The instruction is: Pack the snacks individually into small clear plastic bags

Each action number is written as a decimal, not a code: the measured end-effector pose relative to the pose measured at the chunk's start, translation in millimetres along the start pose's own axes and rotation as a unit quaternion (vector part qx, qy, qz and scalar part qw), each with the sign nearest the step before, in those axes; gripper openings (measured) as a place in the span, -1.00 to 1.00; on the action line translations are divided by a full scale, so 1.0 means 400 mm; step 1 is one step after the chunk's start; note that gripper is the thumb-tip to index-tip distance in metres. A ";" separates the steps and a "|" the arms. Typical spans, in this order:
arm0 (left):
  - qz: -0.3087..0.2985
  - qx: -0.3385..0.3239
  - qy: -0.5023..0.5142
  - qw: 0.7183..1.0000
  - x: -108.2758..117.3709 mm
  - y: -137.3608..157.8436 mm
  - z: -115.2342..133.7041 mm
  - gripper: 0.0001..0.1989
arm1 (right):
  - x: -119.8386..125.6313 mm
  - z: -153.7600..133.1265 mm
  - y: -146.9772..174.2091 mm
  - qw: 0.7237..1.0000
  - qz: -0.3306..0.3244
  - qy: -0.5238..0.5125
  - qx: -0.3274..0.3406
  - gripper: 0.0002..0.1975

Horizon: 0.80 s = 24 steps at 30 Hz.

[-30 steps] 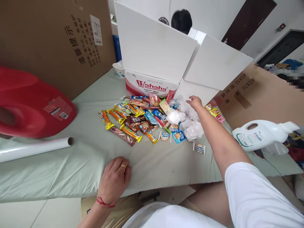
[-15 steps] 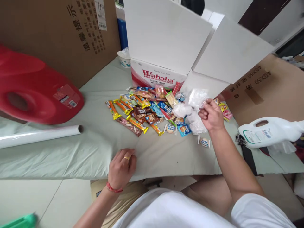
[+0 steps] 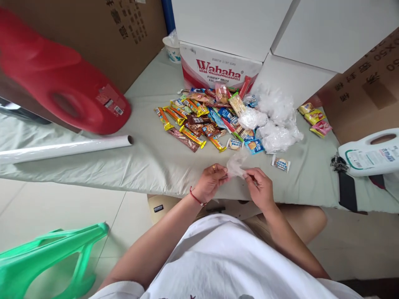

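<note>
Between my two hands, above the near edge of the cloth-covered table, is a clear plastic bag (image 3: 236, 166). My left hand (image 3: 212, 179) pinches its left side, and my right hand (image 3: 259, 187) pinches the right side. Just beyond lies a heap of wrapped snacks (image 3: 199, 120) in yellow, brown and blue packets. Crumpled clear plastic bags (image 3: 277, 124) are piled at the heap's right end. A small white-and-blue snack packet (image 3: 281, 163) lies apart, right of my right hand.
Behind the snacks stands a Wahaha carton (image 3: 218, 68) with white flaps raised. A red jug (image 3: 71, 91) and a white roll (image 3: 68, 148) are at left. To the right are a white bottle (image 3: 370, 155) and several packets (image 3: 316, 119). A green stool (image 3: 62, 257) stands on the floor.
My right hand has come from the pile of plastic bags toward me with one bag. The left hand has moved right and now grips that bag too. The view has tilted downward.
</note>
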<state>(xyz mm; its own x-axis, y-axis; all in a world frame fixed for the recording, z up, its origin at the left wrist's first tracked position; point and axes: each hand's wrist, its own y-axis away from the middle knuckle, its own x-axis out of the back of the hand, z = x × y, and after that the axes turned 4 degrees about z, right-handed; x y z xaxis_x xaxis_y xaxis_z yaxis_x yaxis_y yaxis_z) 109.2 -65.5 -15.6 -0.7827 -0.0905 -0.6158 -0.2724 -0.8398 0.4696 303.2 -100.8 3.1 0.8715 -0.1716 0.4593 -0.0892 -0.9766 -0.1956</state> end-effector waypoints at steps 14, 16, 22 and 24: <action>-0.040 0.070 -0.033 0.996 -0.049 0.003 -0.029 -0.55 | 0.036 0.030 0.045 0.997 -0.030 -0.022 0.062 -0.86; -0.042 0.065 0.002 0.997 -0.047 -0.003 -0.030 -0.57 | 0.027 0.045 0.049 0.997 0.017 -0.075 -0.013 -0.83; -0.016 0.024 0.020 0.999 -0.031 -0.005 -0.020 -0.60 | 0.029 0.066 0.053 0.932 0.032 -0.278 -0.232 -0.58; -0.006 -0.004 -0.010 1.000 -0.031 0.002 -0.019 -0.63 | 0.032 0.052 0.040 0.940 0.011 -0.263 -0.216 -0.50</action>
<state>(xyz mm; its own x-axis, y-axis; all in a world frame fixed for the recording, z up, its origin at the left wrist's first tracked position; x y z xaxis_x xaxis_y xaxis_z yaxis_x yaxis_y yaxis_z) 122.9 -69.0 -12.3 -0.7904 -0.0698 -0.6087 -0.2771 -0.8454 0.4567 322.9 -115.9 -12.2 0.9751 -0.2148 -0.0557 -0.1976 -0.9547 0.2224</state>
